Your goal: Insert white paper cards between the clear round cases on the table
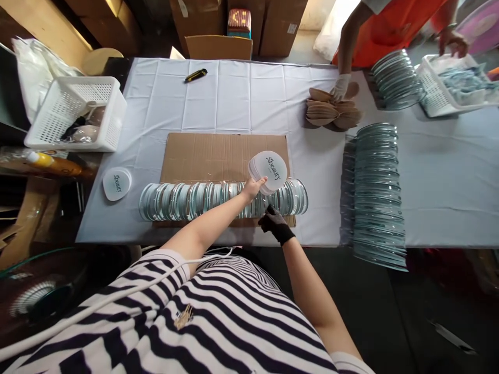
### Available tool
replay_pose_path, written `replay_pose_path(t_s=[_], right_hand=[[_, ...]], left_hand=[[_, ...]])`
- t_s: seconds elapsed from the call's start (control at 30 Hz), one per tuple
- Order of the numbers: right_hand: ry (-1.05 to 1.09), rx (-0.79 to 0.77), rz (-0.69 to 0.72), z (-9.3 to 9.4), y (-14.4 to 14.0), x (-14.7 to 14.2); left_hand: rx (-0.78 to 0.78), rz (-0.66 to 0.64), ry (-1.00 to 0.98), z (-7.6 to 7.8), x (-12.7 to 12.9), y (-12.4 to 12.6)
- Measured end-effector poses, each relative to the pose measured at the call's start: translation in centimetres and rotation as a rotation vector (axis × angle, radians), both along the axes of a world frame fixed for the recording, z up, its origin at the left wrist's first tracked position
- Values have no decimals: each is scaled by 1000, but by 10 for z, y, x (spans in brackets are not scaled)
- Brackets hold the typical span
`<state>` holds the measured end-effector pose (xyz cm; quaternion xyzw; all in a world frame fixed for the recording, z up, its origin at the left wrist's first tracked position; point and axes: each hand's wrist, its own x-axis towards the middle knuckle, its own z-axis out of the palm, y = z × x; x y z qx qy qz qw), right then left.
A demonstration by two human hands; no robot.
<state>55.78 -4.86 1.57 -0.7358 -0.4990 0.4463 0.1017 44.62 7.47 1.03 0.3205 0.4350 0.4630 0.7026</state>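
My left hand [254, 189], bare, grips a stack of round white cards [272, 169] printed with "beauty". It holds them above a long row of round glass discs [210, 200] standing on edge, with white pieces between many of them. My right hand [275, 223], in a black glove, is at the near edge of that row, right of centre. Its fingers are bent and touch the row; what they pinch, if anything, is hidden. Under the row lies a flat cardboard sheet [206, 156]. A second stack of white cards [117, 184] rests at the table's left.
On the right, more glass discs [378, 197] stand in a row overhanging the front edge. A co-worker's gloved hand [340, 87] touches brown oval pieces [333, 114]. A yellow-black utility knife [196, 76] lies at the back. White baskets [115, 117] [431, 91] stand at both sides.
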Motion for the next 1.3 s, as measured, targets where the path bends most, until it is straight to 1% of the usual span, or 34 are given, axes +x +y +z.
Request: replay_pose_path(t_s=[0.07,0.13,0.17,0.23,0.3,0.37,0.47,0.53,0.57,0.63,0.7,0.73,0.77,0.8,0.87,0.93,1.0,1.1,1.17,1.2,1.3], right_hand=[[108,-36,-7,5,2,5],[136,-30,-61,15,10,14],[99,29,-116,20,17,20],[-25,241,-233,33,33,33],[-128,439,-286,44,47,43],[-212,540,-239,52,55,46],[-307,708,-159,53,56,31],[-277,784,-193,50,53,16],[-239,776,-239,49,51,10],[-183,725,-382,50,44,5],[-232,695,-502,56,25,8],[-295,674,-506,60,11,11],[-368,632,-464,64,-6,13],[-437,561,-375,66,-24,12],[-511,364,-122,67,-56,5],[-521,178,89,61,-72,-12],[-526,62,187,51,-65,-31],[-525,21,207,40,-29,-51],[-527,25,204,39,-9,-55],[-536,30,206,40,-4,-54],[-568,76,226,43,-6,-48]], left_hand=[[2,4,18,-1,1,1],[-1,20,16,-2,2,2],[0,31,8,-2,2,3],[-1,40,-19,-1,3,4],[-13,9,-60,3,1,1],[-26,-47,-106,9,-3,-5],[-41,-75,-134,18,-9,-20],[-88,-63,-93,22,-11,-29],[-117,-68,-78,24,-13,-31],[-157,-78,-89,26,-16,-32],[-163,-23,-139,28,-23,-25],[-155,32,-159,28,-27,-20],[-149,91,-168,28,-32,-13],[-147,142,-170,28,-36,-7],[-147,205,-158,25,-45,4],[-169,223,-139,21,-49,10],[-187,221,-126,18,-51,12],[-176,199,-112,14,-50,11],[-153,190,-114,12,-50,9],[-147,188,-117,11,-51,9],[-131,176,-111,6,-52,9]])
